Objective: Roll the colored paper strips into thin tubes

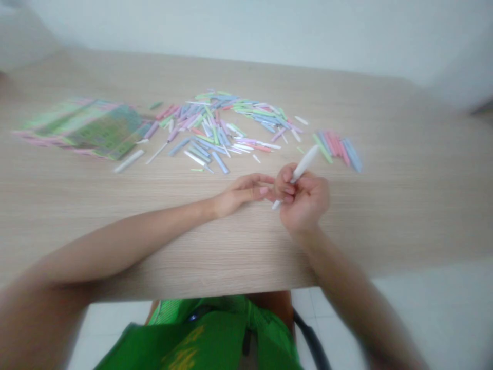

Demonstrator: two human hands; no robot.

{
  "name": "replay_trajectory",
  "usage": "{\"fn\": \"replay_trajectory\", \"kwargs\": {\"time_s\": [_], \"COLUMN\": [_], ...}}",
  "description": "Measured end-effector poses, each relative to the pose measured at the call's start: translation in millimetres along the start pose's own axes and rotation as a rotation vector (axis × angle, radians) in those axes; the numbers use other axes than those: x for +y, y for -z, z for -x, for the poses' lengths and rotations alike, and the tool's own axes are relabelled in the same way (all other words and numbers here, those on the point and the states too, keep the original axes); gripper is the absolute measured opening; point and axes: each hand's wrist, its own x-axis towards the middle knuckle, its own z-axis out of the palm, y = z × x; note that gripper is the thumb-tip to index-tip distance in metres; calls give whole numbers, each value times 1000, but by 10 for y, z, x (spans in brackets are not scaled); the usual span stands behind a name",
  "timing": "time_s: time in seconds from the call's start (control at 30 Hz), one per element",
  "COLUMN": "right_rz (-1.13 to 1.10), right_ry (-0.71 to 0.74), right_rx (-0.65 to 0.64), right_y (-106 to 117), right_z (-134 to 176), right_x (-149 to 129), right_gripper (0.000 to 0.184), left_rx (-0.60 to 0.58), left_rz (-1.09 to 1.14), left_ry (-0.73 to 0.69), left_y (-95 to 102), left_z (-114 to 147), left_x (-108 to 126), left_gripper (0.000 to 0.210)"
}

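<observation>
My right hand [304, 198] is closed around a slim white pen [306, 162], which tilts up to the right out of the fist. A narrow white tip pokes out below the fingers. Just to the left, my left hand [246, 192] has its fingers stretched out toward the right hand, thumb a little apart; the fingertips meet or nearly meet the right fingers. Beyond both hands lies a loose pile of pastel pen parts [219, 141] in blue, green, pink, purple and white. Slight blur hides fine detail.
Right of the pile, a small row of green, pink and blue pen pieces [339, 146] lies together. Green and pink printed packets [84, 126] are stacked at the left. A lone white piece [130, 161] rests near them. The wooden table [215, 262] ends close to my body.
</observation>
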Motion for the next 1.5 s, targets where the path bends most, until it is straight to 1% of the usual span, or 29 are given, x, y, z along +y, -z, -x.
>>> {"fn": "replay_trajectory", "kwargs": {"time_s": [0.07,0.1,0.17,0.23,0.27,0.37,0.43,0.5,0.6,0.7,0.8,0.9,1.0,1.1,1.23,1.3,1.37,1.5], "right_rz": [28,32,4,-55,-81,-86,-3,132,306,311,315,405,459,452,406,378,367,390], "right_ry": [-27,-45,-84,-103,-98,-57,-21,1,-27,-75,-58,-31,-30,-22,-16,-26,-40,-27], "right_rx": [-3,-4,12,61,96,206,257,289,297,266,169,46,-27,-45,-49,-65,-86,-107], "right_y": [-12,-22,-53,-97,-119,-162,-157,-132,-88,-43,29,127,205,223,174,153,146,160], "right_z": [24,40,71,99,110,127,128,125,110,66,-12,-98,-155,-164,-125,-106,-100,-117], "right_x": [-37,-43,-38,-13,4,73,123,165,185,156,125,124,134,128,103,93,88,86], "right_gripper": [39,38,39,39,39,36,34,36,40,41,43,49,53,53,51,49,49,53], "left_rx": [-95,-104,-72,-60,-74,-102,-80,-56,-28,6,50,51,36,6,-135,-170,-169,-115], "left_rz": [-9,-23,-49,-88,-119,-237,-300,-343,-319,-183,-66,-42,-41,14,31,43,73,107], "left_ry": [-8,-17,-39,-54,-62,-88,-97,-105,-126,-85,-9,9,-23,-43,-6,2,6,-8], "left_y": [-94,-134,-181,-180,-167,-116,-91,-75,-58,-29,28,93,139,163,173,171,170,177], "left_z": [8,13,19,23,27,53,86,123,159,147,107,69,36,2,-20,-20,-21,-34], "left_x": [1,-4,-26,-49,-54,-38,-15,-4,-24,-55,-59,-48,-54,-63,-38,-23,-20,-51], "left_gripper": [49,45,42,41,41,44,45,46,43,42,44,45,48,50,49,48,48,47]}}
